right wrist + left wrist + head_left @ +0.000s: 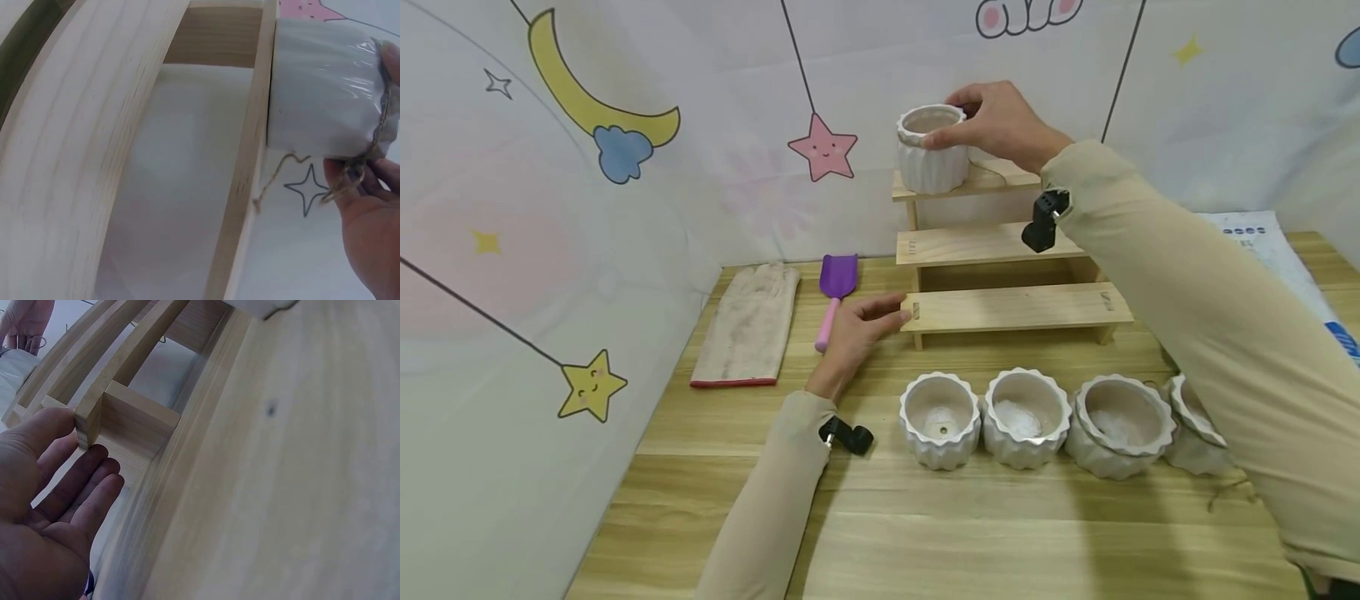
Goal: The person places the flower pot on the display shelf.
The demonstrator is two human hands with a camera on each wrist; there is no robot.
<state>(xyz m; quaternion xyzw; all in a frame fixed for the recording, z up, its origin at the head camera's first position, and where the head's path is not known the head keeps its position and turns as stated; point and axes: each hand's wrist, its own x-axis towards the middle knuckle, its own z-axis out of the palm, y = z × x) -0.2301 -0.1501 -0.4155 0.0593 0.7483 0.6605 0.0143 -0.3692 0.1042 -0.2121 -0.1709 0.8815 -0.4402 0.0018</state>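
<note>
My right hand [1003, 129] holds a white fluted flower pot [932, 171] by its rim, at the left end of the top board of a wooden three-step stand [1015, 308]. In the right wrist view, the pot's base sits against that board, and twine [355, 167] is tied round its neck with a loose end trailing. At the left end of the lowest board, my left hand [859, 333] pinches the wood, thumb above and fingers beneath, as the left wrist view shows.
Several similar white pots stand in a row before the stand, the leftmost pot [940, 454] nearest my left forearm. My right sleeve partly covers the rightmost. A work glove [748, 325] and a purple trowel [838, 277] lie left; a printed white bag [1262, 242] lies right.
</note>
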